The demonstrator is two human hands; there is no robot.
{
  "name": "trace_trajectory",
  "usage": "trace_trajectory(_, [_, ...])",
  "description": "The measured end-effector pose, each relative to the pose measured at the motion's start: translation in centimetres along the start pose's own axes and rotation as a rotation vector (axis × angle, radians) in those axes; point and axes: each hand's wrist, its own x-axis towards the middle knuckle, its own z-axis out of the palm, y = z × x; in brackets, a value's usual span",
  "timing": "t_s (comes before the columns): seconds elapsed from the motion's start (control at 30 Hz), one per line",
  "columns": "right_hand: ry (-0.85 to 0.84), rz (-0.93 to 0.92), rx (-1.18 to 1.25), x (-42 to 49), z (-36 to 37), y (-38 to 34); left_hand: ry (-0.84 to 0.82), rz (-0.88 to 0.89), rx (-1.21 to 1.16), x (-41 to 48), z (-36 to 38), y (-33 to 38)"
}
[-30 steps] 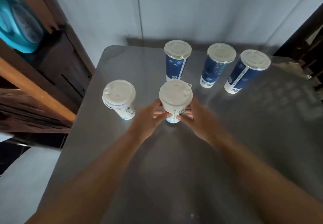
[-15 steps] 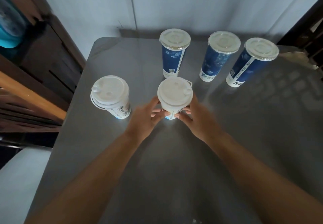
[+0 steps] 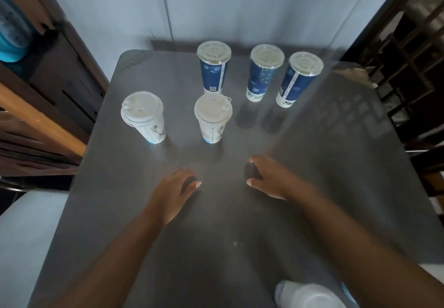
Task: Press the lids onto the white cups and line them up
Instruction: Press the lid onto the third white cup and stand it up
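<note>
Two lidded white cups stand upright on the grey worktop [image 3: 312,163]: the middle white cup [image 3: 212,118] and the left white cup [image 3: 144,116]. Both hands, left hand [image 3: 174,190] and right hand [image 3: 274,178], hover empty with loosely curled fingers, nearer the camera, apart from the cups.

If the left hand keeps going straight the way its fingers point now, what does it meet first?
The left hand points up and slightly right across the bare table. Its line looks likely to reach the nearer white cup, lid on, though depth is hard to judge from this one view.
</note>
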Motion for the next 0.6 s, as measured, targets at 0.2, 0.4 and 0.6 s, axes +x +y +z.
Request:
trace_trajectory(0.2, [-0.044,0.011,0.029,-10.1,-0.4,0.0,-0.087,-0.002,-0.068,-10.1,2.4,6.4])
trace_trajectory(0.4, [0.054,0.013,0.139,-19.6,0.0,1.1,-0.128,0.003,-0.166,-16.9,5.6,12.5])
trace_trajectory(0.6, [0.114,-0.094,0.257,-27.0,3.0,2.5,-0.200,-0.030,-0.301,-20.2,8.5,15.7])
